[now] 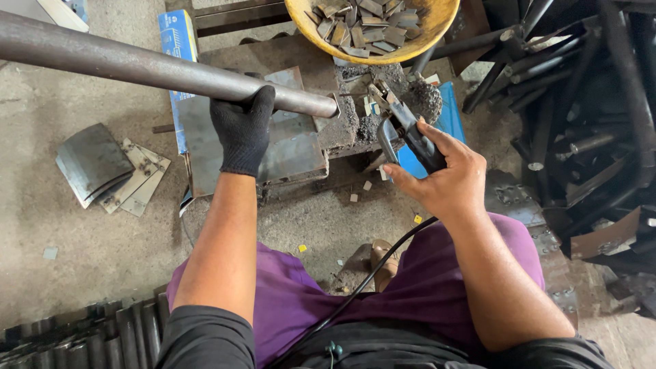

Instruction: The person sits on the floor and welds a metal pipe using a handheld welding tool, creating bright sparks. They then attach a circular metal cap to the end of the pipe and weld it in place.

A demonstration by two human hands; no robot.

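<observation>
I am gripping the steel pipe in my gloved left hand, its end resting over the slag-crusted block. My bare right hand is closing around the electrode holder just beside that block; no arc is showing yet.

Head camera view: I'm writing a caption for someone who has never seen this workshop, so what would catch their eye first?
First the long grey steel pipe slanting in from the upper left, gripped near its end by the left hand in a black glove. Just right of the pipe's end, the bare right hand holds a black clamp-like tool with a cable. At the top edge sits a yellow bowl of small metal pieces.
</observation>
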